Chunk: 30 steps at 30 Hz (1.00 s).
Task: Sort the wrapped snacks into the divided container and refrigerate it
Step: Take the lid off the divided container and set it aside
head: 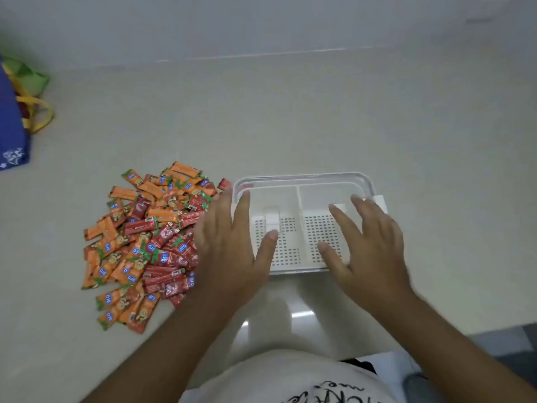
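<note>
Left hand [229, 242]: I read it as spread flat, palm down, fingers splayed wide and gripping nothing; it sits over the left rim of the divided container [305, 178], thumb tip above the perforated floor. I cannot tell whether it presses on the rim or only hovers.
Right hand [369, 242]: likewise wide open and empty, fingers fanned over the right compartment; contact with the box cannot be confirmed from my view.
Divided container: clear-walled, white perforated insert [319, 234], upright dividers splitting it into compartments (all appear unfilled), resting on the pale floor [261, 126] directly ahead of the person.
Wrapped snacks [145, 237]: loose heap of orange and red stick packets, several marked "aro", lying on the floor just beside the container's left side; the left hand covers the heap's right edge.
Blue bag [13, 123]: far left, yellow handles, well apart from the heap.
Person: white printed shirt [290, 379] at bottom.
</note>
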Tool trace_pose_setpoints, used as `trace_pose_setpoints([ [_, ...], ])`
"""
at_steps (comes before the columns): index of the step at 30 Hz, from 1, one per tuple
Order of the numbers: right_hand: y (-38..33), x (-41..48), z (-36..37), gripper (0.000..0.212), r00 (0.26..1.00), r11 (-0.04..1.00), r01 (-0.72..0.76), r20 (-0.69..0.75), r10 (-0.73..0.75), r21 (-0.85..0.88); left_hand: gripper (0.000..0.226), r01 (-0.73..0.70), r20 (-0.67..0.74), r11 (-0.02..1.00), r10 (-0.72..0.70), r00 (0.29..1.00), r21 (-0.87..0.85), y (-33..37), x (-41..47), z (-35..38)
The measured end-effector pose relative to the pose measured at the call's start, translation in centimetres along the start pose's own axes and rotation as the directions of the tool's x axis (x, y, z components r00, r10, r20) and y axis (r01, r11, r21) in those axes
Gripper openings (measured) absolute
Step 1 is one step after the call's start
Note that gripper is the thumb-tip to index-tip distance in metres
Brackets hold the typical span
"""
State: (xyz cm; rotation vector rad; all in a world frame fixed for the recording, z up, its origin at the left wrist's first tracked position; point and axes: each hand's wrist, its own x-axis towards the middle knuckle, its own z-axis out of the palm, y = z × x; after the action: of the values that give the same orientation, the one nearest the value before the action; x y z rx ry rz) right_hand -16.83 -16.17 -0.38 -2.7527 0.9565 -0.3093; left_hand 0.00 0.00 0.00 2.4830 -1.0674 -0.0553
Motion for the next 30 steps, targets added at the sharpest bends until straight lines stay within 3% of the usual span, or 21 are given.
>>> trace_pose_setpoints([
  [3, 2.5, 3.1, 0.0, 0.069, 0.997, 0.991, -0.032, 0.069, 0.041, -0.126, 0.078, 0.047, 0.007, 0.998, -0.047, 0.999, 0.032, 0.8, 2.6, 1.2],
  [6, 4.4, 5.2, 0.8, 0.075, 0.987, 0.992, -0.039, 0.152, 0.057, -0.117, 0.082, 0.122, 0.068, 0.991, -0.125, 0.99, 0.048, 0.9, 4.4, 2.7],
  [9, 5.2, 5.8, 1.3, 0.074, 0.983, 0.997, -0.052, 0.173, 0.06, -0.052, 0.085, 0.181, 0.076, 0.981, -0.186, 0.98, 0.064, 0.8, 4.9, 3.6],
  [14, 5.5, 6.4, 1.5, 0.06, 0.989, 0.978, -0.123, 0.101, 0.107, 0.17, 0.076, 0.278, 0.022, 0.951, -0.278, 0.96, -0.138, 0.5, 5.2, 3.8],
  [19, 5.8, 6.8, 1.4, 0.08, 0.963, 0.922, -0.258, 0.152, 0.221, 0.289, 0.073, 0.386, -0.01, 0.881, -0.404, 0.915, -0.274, -0.2, 5.7, 3.7],
  [22, 6.2, 7.3, 1.4, 0.087, 0.938, 0.847, -0.345, 0.19, 0.292, 0.404, 0.062, 0.515, 0.105, 0.761, -0.52, 0.848, -0.395, -1.0, 5.8, 3.6],
  [25, 6.4, 7.7, 1.2, 0.074, 0.881, 0.7, -0.471, 0.24, 0.409, 0.537, 0.063, 0.589, 0.203, 0.63, -0.577, 0.791, -0.506, -1.7, 6.0, 3.3],
  [27, 6.6, 7.7, 1.2, 0.057, 0.821, 0.579, -0.551, 0.268, 0.504, 0.6, 0.061, 0.584, 0.193, 0.584, -0.594, 0.781, -0.564, -1.8, 6.0, 3.2],
  [30, 6.6, 7.6, 1.0, 0.052, 0.775, 0.466, -0.584, 0.287, 0.562, 0.664, 0.06, 0.559, 0.163, 0.573, -0.596, 0.786, -0.599, -1.8, 5.9, 3.1],
])
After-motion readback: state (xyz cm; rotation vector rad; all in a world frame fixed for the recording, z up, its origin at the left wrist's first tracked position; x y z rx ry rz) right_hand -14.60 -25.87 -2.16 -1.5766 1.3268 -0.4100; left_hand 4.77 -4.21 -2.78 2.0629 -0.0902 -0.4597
